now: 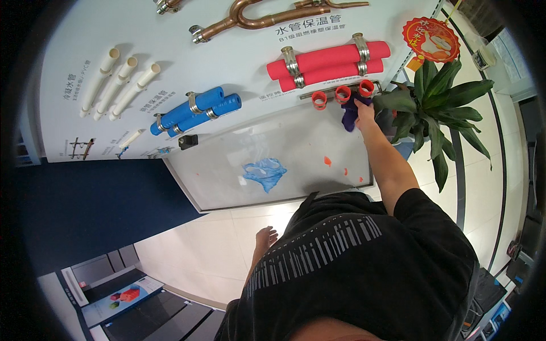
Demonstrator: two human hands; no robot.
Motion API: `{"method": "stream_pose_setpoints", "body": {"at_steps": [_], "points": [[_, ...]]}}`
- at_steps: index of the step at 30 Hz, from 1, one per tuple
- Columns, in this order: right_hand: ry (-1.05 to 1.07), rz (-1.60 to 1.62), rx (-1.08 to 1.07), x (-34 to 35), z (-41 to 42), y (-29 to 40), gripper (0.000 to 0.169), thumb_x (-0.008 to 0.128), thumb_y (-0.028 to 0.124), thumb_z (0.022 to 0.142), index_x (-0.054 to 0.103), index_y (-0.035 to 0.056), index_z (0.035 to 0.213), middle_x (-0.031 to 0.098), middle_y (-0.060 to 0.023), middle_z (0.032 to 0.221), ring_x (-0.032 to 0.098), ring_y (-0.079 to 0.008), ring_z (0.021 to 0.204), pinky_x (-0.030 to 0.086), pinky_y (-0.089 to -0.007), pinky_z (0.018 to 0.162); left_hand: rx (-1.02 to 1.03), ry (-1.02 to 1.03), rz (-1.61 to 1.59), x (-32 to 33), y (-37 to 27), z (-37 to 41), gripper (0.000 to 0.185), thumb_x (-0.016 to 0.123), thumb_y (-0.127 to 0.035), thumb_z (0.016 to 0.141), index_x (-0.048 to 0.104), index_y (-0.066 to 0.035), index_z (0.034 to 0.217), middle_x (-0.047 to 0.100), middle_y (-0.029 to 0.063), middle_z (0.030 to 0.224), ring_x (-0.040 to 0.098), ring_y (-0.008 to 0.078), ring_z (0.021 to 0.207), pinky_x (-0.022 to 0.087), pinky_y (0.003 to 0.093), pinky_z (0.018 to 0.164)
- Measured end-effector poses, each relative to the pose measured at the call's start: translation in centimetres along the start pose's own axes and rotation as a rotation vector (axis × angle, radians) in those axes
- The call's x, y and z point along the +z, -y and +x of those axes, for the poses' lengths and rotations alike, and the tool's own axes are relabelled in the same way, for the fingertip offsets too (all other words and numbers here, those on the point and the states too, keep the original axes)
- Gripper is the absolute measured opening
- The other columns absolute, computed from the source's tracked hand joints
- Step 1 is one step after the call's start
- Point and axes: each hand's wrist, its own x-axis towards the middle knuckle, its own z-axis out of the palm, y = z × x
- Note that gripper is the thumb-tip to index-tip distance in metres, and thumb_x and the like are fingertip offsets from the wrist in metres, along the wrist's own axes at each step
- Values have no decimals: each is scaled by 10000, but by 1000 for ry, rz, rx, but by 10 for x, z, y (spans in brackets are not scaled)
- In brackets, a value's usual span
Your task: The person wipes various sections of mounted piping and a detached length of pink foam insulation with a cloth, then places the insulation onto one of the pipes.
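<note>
My right hand [365,114] grips a dark purple cloth [349,116] at the far right end of a metal strip on the display wall. Close above the cloth are red ring-shaped pipe fittings: the right ring [366,88], the middle ring [342,94] and the left ring [319,100]. The cloth overlaps the area just below the right and middle rings; whether it touches them I cannot tell. Down at my side hangs my left hand [266,235], its fingers loosely apart and holding nothing. A grey panel [298,140] with a blue printed shape lies before me.
Red foam-insulated pipes [328,61], blue insulated pipes [187,111], white plastic pipes [134,91] and copper pipes [256,21] are clamped to the white board [239,55]. A small black block [188,142] protrudes near the panel. A leafy potted plant [439,102] stands beside my right arm.
</note>
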Motion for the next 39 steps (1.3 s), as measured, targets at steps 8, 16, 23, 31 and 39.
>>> {"method": "stream_pose_setpoints", "body": {"at_steps": [8, 16, 23, 31, 39], "points": [[51, 185, -154, -2, -31, 13, 570, 876, 195, 819, 569, 60, 1280, 697, -58, 1112, 704, -216, 947, 564, -351, 765, 28, -68, -270, 13, 14, -9, 429, 590, -262, 1016, 562, 32, 1327, 684, 218, 1171, 700, 319, 988, 585, 407, 825], [-294, -464, -183, 14, 5, 2, 583, 905, 278, 746, 680, -38, 1182, 734, -167, 1112, 702, -264, 997, 545, -385, 875, 69, -10, -265, 20, 47, -5, 419, 600, -262, 1013, 567, 14, 1327, 684, 214, 1186, 706, 330, 986, 590, 411, 832], [106, -748, -510, -16, -79, 37, 524, 812, 318, 817, 667, 29, 1230, 741, -202, 1068, 724, -353, 977, 550, -411, 873, 79, -59, -206, 28, 60, -10, 400, 584, -255, 1021, 575, 2, 1327, 680, 214, 1204, 700, 335, 1021, 584, 431, 856], [-48, -1459, -765, -2, -69, 98, 402, 734, 348, 872, 606, 88, 1151, 741, -206, 1029, 716, -416, 986, 577, -532, 827, -76, -61, -277, 41, 36, -5, 398, 554, -221, 1031, 566, 26, 1343, 688, 209, 1181, 704, 310, 979, 586, 401, 823], [-42, -1519, -622, 17, -72, 125, 472, 700, 531, 859, 746, 116, 1080, 743, -190, 1110, 694, -392, 1083, 560, -486, 897, -241, -124, -524, 51, -28, 3, 428, 613, -241, 986, 576, 31, 1314, 684, 222, 1167, 707, 333, 981, 597, 420, 829]]}}
